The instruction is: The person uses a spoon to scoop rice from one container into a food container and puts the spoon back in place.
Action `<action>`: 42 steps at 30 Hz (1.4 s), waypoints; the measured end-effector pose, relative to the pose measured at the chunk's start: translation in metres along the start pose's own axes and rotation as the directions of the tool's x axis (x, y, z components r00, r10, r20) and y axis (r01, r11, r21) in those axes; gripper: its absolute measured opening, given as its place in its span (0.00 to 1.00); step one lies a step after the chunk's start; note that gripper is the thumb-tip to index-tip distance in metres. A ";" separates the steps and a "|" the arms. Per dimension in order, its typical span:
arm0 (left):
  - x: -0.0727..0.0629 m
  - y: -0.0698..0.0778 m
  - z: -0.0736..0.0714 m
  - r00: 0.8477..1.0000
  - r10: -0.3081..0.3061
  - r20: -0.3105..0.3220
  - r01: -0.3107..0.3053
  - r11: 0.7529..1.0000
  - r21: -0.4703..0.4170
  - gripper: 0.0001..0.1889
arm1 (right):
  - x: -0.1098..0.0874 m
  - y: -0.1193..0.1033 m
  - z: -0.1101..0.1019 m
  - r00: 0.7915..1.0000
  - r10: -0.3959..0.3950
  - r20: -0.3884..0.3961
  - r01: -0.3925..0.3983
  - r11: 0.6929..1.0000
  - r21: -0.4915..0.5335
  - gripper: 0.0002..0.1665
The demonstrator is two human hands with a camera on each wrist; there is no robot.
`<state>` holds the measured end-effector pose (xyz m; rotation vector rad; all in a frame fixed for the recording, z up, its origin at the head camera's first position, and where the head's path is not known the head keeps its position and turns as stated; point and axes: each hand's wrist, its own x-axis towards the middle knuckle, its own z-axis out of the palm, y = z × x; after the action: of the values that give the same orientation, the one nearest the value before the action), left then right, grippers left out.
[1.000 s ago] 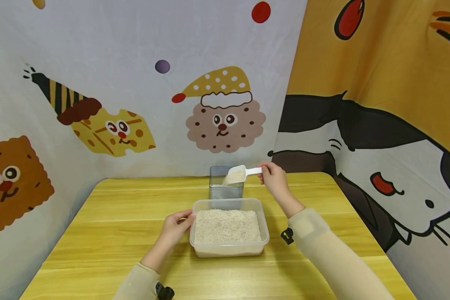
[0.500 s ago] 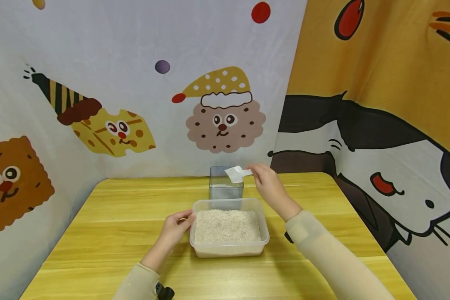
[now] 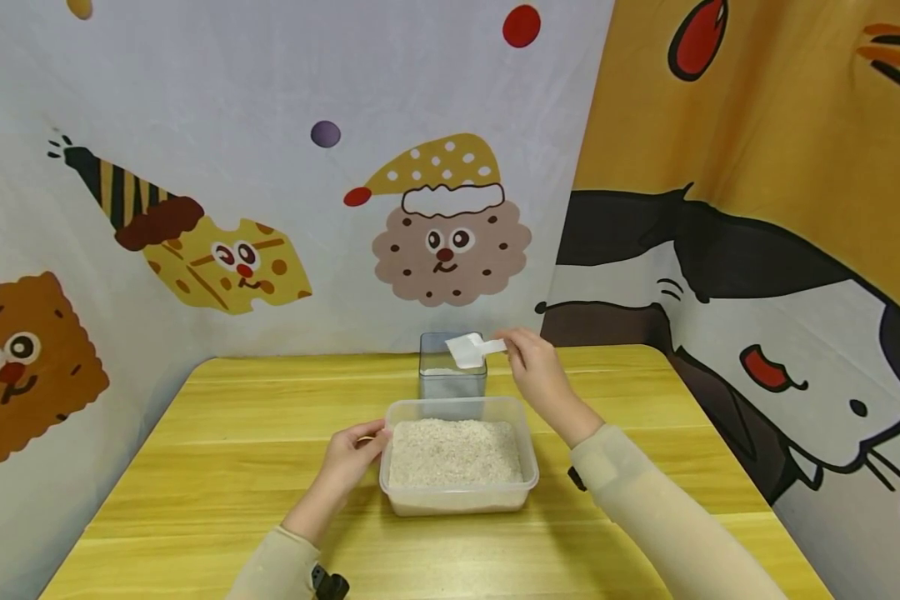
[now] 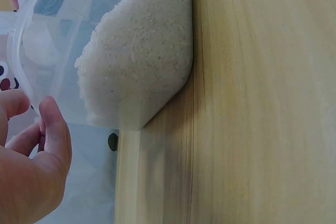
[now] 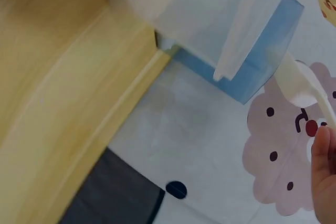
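In the head view, my right hand [image 3: 543, 375] grips the handle of a white scoop [image 3: 465, 351]. The scoop is tipped over above the mouth of a clear blue-grey container [image 3: 452, 385], which has pale grains inside. Nearer to me stands a clear plastic tub [image 3: 459, 502], holding a thick bed of rice [image 3: 453, 454]. At the tub's left rim, my left hand [image 3: 348, 458] pinches the edge between thumb and fingers, also visible in the left wrist view. In the right wrist view, the scoop [image 5: 299, 85] shows beside the blue container [image 5: 268, 51]; only part of the right hand [image 5: 324, 174] appears.
Both containers stand on a yellow wood-grain table [image 3: 255, 433], the blue-grey one near the back edge. Behind it hangs a white cloth [image 3: 270, 75] with cartoon pictures. An orange patterned cloth [image 3: 795, 150] is on the right.
The scoop, earlier level and loaded with rice, has been turned over above the blue-grey container, and the right hand has rotated and shifted slightly left. The left hand and tub have stayed put.
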<state>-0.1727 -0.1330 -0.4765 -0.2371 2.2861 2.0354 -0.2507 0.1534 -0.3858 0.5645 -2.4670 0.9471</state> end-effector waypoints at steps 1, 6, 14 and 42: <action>0.000 0.000 0.000 1.000 -0.001 -0.001 0.001 1.000 -0.002 0.21 | 0.001 0.001 0.000 0.999 0.047 -0.008 -0.047 0.997 0.060 0.13; 0.000 0.000 0.000 1.000 -0.001 -0.003 0.001 1.000 -0.011 0.20 | 0.003 0.007 0.000 0.944 0.329 0.015 -0.302 0.847 0.438 0.15; 0.001 0.000 0.000 1.000 0.002 -0.004 -0.003 1.000 -0.018 0.20 | 0.005 0.012 -0.003 0.792 0.579 0.195 -0.547 0.530 0.648 0.18; 0.000 0.001 0.001 1.000 -0.006 -0.012 0.006 1.000 -0.011 0.20 | -0.036 0.018 -0.015 0.748 0.582 0.320 -0.619 0.438 0.652 0.18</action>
<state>-0.1727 -0.1314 -0.4753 -0.2574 2.2793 2.0501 -0.2266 0.1835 -0.4040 -0.1566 -2.2458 2.2987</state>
